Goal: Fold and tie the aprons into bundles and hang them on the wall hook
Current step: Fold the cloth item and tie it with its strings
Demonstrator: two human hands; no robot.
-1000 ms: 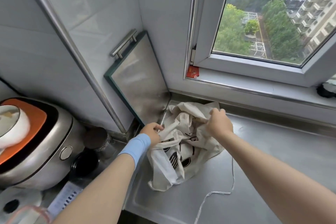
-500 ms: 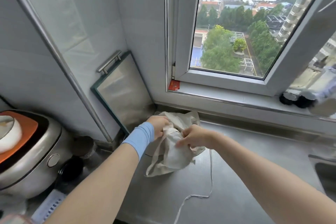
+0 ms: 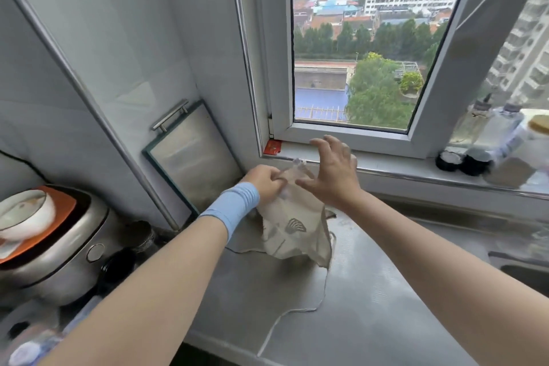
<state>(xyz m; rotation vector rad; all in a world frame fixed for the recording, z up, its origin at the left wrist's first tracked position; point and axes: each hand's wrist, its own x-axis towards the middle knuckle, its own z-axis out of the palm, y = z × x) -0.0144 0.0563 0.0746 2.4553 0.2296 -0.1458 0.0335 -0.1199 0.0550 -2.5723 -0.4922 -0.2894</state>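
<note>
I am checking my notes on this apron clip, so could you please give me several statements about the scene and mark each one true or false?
1. The left hand grips the top of the beige cloth apron. True.
2. The right hand pinches the apron too. False: its fingers are spread and grip nothing.
3. A thin white string trails over the steel counter. True.
4. The green-edged metal board lies flat on the counter. False: it leans against the wall.
5. A white bowl sits on top of the silver rice cooker. True.
</note>
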